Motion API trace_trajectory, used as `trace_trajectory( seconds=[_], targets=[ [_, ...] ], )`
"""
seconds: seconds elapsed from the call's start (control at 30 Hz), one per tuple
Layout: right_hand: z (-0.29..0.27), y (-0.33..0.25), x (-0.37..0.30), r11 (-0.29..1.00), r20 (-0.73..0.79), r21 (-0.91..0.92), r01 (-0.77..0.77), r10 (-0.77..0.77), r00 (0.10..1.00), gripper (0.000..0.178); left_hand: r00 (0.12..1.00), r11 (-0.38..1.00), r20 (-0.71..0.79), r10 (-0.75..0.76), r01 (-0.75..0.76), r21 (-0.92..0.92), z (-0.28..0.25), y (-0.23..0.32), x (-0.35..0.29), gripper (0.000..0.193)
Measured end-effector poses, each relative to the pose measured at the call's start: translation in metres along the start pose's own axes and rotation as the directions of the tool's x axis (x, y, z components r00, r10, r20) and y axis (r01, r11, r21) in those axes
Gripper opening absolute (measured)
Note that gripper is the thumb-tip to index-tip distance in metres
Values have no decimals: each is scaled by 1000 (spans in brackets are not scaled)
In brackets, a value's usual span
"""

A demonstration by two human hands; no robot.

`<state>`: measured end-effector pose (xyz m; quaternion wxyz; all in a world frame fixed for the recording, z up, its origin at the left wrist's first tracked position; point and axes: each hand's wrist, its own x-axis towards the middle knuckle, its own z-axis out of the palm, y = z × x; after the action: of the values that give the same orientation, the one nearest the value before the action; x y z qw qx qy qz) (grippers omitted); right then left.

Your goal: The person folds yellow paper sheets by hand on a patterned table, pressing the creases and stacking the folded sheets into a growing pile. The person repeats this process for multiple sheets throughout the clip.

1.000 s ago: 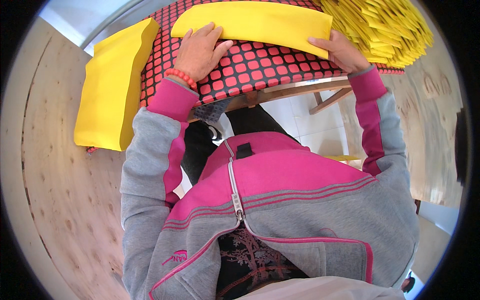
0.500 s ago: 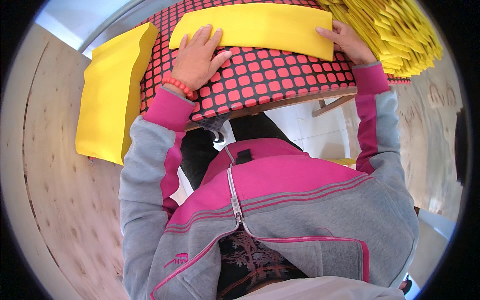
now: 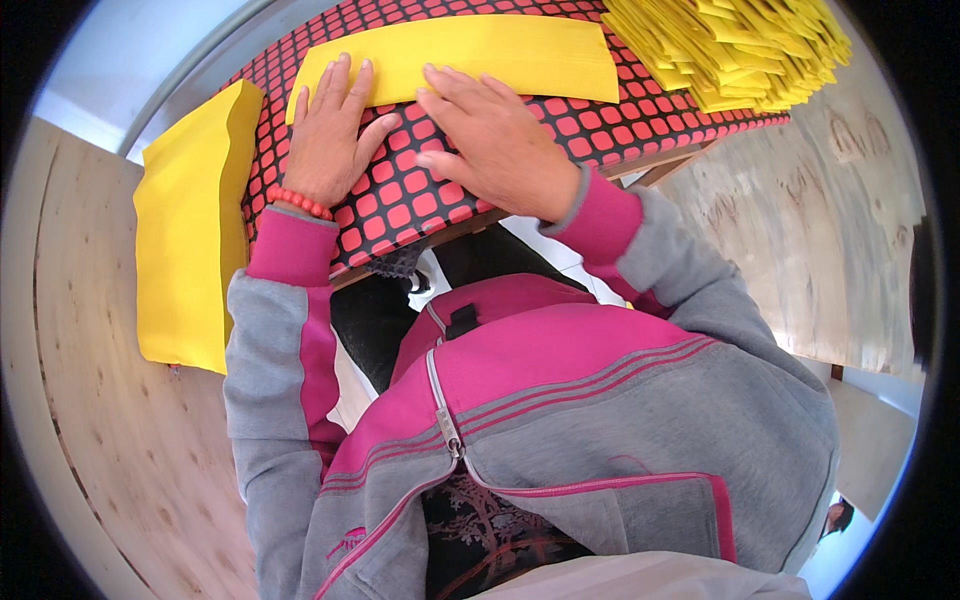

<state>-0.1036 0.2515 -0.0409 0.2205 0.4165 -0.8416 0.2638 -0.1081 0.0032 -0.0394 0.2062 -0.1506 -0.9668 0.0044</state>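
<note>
Across the table in front of me lies a long, flat yellow folded strip (image 3: 480, 55), maybe paper or cloth. My left hand (image 3: 330, 130), with a red bead bracelet at its wrist, rests with spread fingers on the strip's left end. My right hand (image 3: 495, 140) lies open beside it, its fingertips touching the strip's near edge near the middle. Neither hand grips anything. Under the strip is a tablecloth (image 3: 430, 205) with red rounded squares on black.
At the table's left edge stands a thick stack of yellow sheets (image 3: 185, 230). A large heap of folded yellow pieces (image 3: 740, 50) fills the far right corner. Pale wooden boards flank both sides, the right board (image 3: 800, 220) lying beyond the table's edge.
My right hand has left the strip's right end and come across to its middle, fingers now flat. My left hand stays on the left end. The whole view has shifted slightly.
</note>
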Motion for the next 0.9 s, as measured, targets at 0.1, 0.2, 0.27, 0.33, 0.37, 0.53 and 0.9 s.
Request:
trace_trajectory(
  seconds=[0.1,0.2,0.27,0.33,0.37,0.53,0.9],
  targets=[
    [17,7,15,999,6,-42,-23,23,1000,57,985,984,-18,171,-172,-42,-1,6,3,67],
    [23,19,12,998,-1,-57,-39,39,999,56,978,976,38,206,-202,-84,0,11,3,66],
    [19,30,4,998,-8,-64,-20,19,1000,57,976,976,101,192,-179,-122,2,11,2,66],
    [11,40,-4,997,25,-68,-25,26,999,58,981,979,129,144,-122,-163,3,9,-1,69],
    [5,45,-8,997,40,-66,-27,30,999,58,982,980,149,116,-89,-179,3,8,-3,70],
    [-28,69,-28,999,61,-21,-50,52,997,59,975,988,215,-65,94,-124,3,-4,-12,75],
    [-80,97,-79,913,-4,-350,-211,223,975,59,972,978,131,-197,205,-50,16,-39,-27,80]
  ],
)
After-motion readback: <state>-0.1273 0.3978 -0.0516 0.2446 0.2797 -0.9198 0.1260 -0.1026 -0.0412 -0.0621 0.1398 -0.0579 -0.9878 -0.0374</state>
